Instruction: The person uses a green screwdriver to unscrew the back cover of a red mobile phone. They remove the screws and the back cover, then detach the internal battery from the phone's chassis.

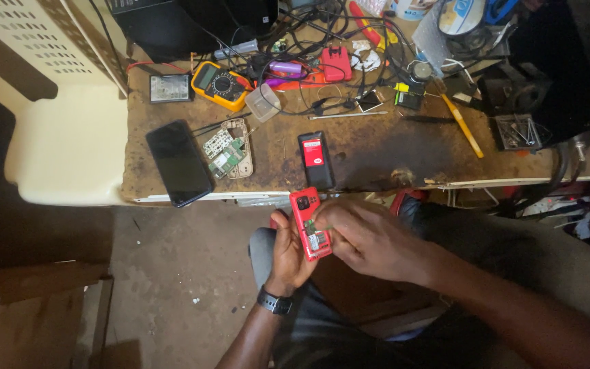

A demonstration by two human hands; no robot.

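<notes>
While the red phone [311, 224] is hovering just off the bench's [377, 154] near edge, over the person's lap, the left hand [288, 253] is cradling it from below, fingers curled round its side. The right hand [367, 239] is pinching at its open back, fingertips closed on the exposed inside. Nothing is lying between phone and bench edge. A black battery [316, 160] with a red label is lying near that edge, a dark smartphone [179, 162] is overhanging the near-left corner, and a bare circuit board [229, 152] is sitting between them. A yellow multimeter [221, 85] and tangled cables [322, 41] are crowding the far edge.
</notes>
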